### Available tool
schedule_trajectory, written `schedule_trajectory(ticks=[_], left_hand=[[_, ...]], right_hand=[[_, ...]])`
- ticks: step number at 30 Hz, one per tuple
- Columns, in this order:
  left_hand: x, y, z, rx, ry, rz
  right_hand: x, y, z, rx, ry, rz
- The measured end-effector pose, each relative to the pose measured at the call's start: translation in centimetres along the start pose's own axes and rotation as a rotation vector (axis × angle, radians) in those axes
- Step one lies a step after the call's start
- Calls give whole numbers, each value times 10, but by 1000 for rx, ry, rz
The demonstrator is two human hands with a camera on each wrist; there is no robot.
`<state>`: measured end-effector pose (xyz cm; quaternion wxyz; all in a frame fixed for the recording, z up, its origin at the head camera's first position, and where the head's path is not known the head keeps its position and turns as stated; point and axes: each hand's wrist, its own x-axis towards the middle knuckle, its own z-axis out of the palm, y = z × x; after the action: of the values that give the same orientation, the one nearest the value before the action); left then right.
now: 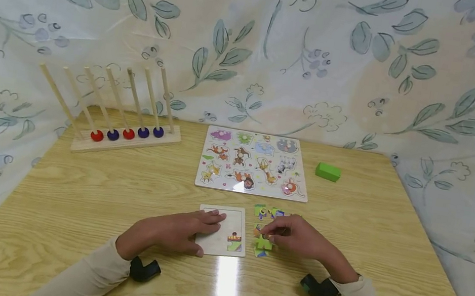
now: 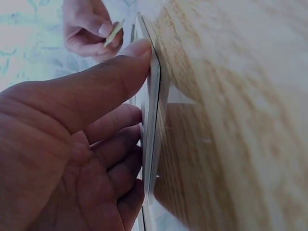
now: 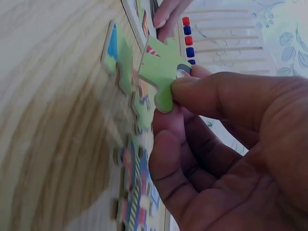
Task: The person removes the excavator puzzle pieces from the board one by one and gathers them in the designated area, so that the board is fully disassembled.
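A green jigsaw puzzle piece [image 3: 159, 67] is pinched between the thumb and fingers of my right hand [image 1: 300, 236], raised over the loose pieces. My left hand [image 1: 176, 231] rests on the left part of a pale square puzzle tray [image 1: 228, 211], its fingers spread across the board and the thumb at the near edge. In the tray's lower right corner lie fitted pieces [image 1: 234, 242] with a red and green picture. Right of the tray, several loose puzzle pieces [image 1: 261, 212] lie on the table, partly hidden by my right hand.
Behind the tray lies an animal peg puzzle board [image 1: 253, 163]. A green block [image 1: 328, 172] sits to its right. At the back left stands a wooden rack [image 1: 128, 142] with tall dowels and red and blue beads. Patterned cloth [image 1: 276, 72] hangs behind the table [image 1: 120, 192].
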<state>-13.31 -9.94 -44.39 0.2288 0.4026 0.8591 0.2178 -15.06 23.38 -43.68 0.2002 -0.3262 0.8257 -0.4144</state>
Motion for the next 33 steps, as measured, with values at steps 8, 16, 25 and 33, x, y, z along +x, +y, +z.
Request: schedule_trajectory(ticks=[8,16,25,33], left_hand=[[-1,-1,0,-7,5,5],[1,-1,1,-5,5,15],[0,0,0,-15,5,8],[-1,0,0,-8,5,1]], right_hand=[[-11,7,-8,12,-39,5],[-22,8,-15,-6,-59,43],[-24,9,-15,-70,-47,47],[-18,6,-15,-132,-2,46]])
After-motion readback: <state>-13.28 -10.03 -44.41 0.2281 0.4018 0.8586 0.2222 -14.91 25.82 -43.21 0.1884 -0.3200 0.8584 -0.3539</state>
